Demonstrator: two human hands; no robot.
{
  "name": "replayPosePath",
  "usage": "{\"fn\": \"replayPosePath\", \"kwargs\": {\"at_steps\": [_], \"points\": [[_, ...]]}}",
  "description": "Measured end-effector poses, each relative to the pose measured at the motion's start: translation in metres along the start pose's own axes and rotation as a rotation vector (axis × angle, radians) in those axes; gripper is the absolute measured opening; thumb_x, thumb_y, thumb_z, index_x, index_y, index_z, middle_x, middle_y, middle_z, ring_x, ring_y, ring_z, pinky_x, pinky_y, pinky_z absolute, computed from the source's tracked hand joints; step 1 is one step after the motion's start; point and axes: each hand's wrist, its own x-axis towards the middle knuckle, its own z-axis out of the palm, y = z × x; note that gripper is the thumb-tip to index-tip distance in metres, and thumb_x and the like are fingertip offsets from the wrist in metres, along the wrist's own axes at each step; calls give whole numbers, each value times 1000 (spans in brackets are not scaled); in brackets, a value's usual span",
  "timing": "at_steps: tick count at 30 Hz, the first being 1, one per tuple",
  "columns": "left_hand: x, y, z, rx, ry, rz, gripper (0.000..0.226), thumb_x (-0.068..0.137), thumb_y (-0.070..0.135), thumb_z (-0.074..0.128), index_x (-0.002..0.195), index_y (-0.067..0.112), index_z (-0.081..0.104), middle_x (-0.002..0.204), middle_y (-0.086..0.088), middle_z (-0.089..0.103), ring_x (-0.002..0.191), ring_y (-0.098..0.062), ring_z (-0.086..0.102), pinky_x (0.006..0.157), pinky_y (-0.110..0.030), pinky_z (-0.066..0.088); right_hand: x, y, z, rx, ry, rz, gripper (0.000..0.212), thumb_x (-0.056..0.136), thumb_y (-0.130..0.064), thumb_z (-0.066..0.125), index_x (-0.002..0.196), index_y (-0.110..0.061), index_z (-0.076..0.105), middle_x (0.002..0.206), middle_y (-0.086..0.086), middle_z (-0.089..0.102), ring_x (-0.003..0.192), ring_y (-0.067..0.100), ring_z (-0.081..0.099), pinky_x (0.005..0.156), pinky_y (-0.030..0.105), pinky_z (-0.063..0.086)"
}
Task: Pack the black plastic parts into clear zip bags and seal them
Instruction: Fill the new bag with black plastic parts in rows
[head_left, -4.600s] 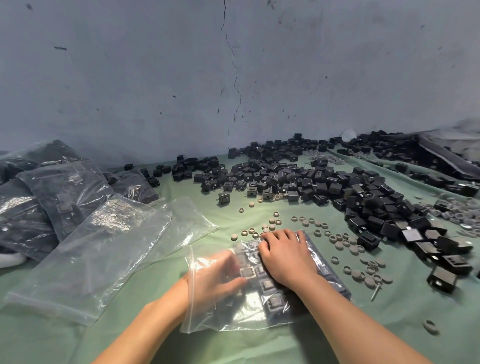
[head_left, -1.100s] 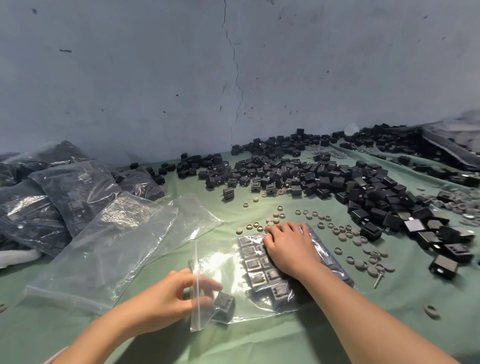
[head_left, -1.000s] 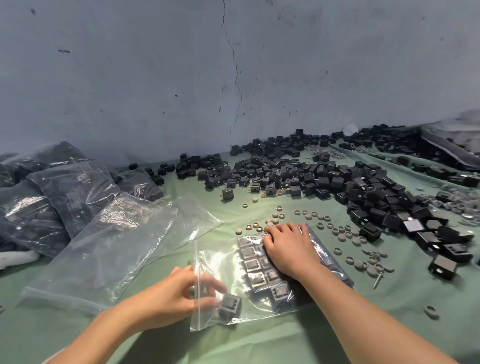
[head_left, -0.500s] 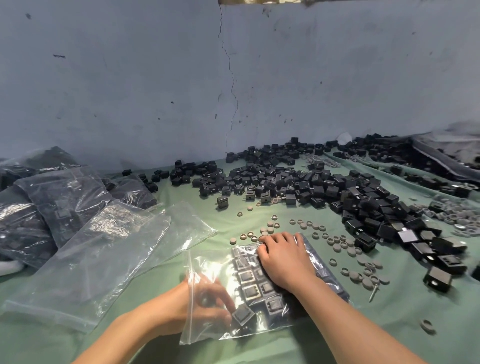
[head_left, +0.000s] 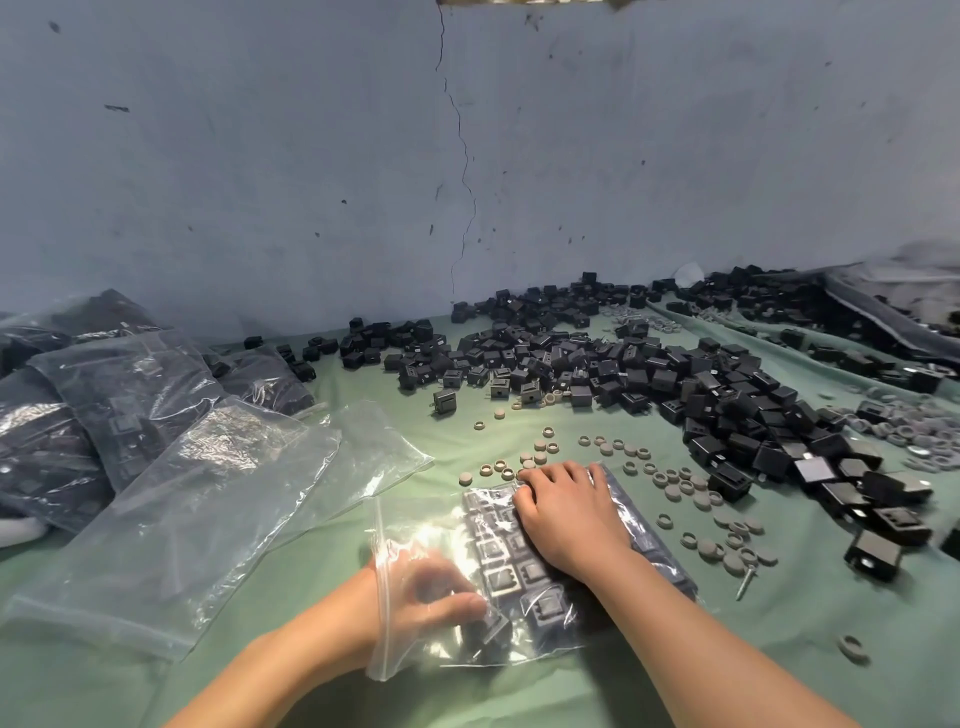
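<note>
Behind everything, a blue-grey wall (head_left: 260, 156) with a thin crack running down it. Below, a counter (head_left: 779, 654) under green cloth. Across the far and right side of the cloth, a wide heap of black plastic parts (head_left: 649, 374): small boxy housings, loose and jumbled. At the left edge, filled zip bags (head_left: 130, 395) of the same parts, leaning on one another. Just in front of those, empty clear bags (head_left: 182, 519), flat and overlapping.

Near the front centre, a clear zip bag (head_left: 415, 525) lying flat, mouth to the left, with rows of parts already packed in its right half. On top of that half, the right hand (head_left: 569, 514), released and flat, fingers straight, pressing the packed rows through the plastic. Inside the bag's mouth, the left hand (head_left: 426, 597), blurred. Fingertips against one black part (head_left: 493, 631) near the bag's front edge, but impossible to tell whether clasping it or only pushing.

Between bag and heap, scattered grey round caps (head_left: 691, 488). Right of the bag, one small screw (head_left: 746, 582).
</note>
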Motion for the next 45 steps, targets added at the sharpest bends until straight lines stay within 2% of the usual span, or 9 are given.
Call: {"fn": "replayPosePath", "kwargs": {"at_steps": [14,17,20,23,26,29,33,39,45], "points": [[3,-12,-3,-115,-35,-67,41,74,81,61,84,44,75,80,25,64,69,7,59,56,-11,42,-2,-1,-2,-2,-5,-5,53,101,-40,18,146,-28,44,150,0,46,142,22,31,122,49,10],[4,-12,-2,-118,-32,-103,52,73,83,60,82,34,76,80,14,66,69,3,59,59,-16,44,-2,-1,-2,-9,-5,-8,53,102,-40,18,147,-27,44,150,0,46,142,22,31,122,49,10],[8,-5,1,-125,11,-131,61,71,84,56,61,25,68,64,4,57,57,-4,51,55,-22,38,-3,-1,-3,-7,-9,-7,53,102,-40,18,147,-27,44,150,0,46,142,22,31,122,49,10],[13,1,2,-127,15,-177,44,81,65,65,55,29,66,54,9,54,50,-3,47,51,-22,35,-3,-1,-3,-12,-11,-10,52,102,-40,19,146,-28,44,150,0,46,142,22,32,122,49,10],[17,4,1,-160,10,-194,32,88,47,69,71,21,75,57,7,61,48,-1,51,49,-18,39,-3,-2,-5,-5,-10,-10,52,102,-40,19,146,-27,44,150,0,46,142,22,31,122,49,10],[17,9,2,-209,37,-194,47,82,54,66,78,7,74,63,0,64,49,-4,53,50,-21,41,-3,-2,-5,-3,-7,-8,52,102,-39,19,146,-27,44,150,0,46,142,22,31,122,49,10],[17,9,5,-251,69,-174,39,87,50,64,61,20,66,49,5,55,47,-5,48,51,-22,38,-3,-2,-4,8,-7,-3,52,102,-39,19,146,-28,44,149,-1,47,142,21,31,122,48,9],[10,5,-5,-245,-41,-174,61,72,79,60,84,21,76,71,3,68,61,-3,56,60,-23,45,-3,-2,-5,9,-14,3,52,102,-39,19,146,-26,45,151,1,46,143,23,30,122,50,8],[8,8,-5,-266,-57,-139,46,75,65,70,87,21,79,88,-12,75,78,-16,66,78,-47,54,-3,-2,-5,3,-14,4,52,102,-38,19,146,-26,45,151,2,46,143,23,30,122,50,9]]}}
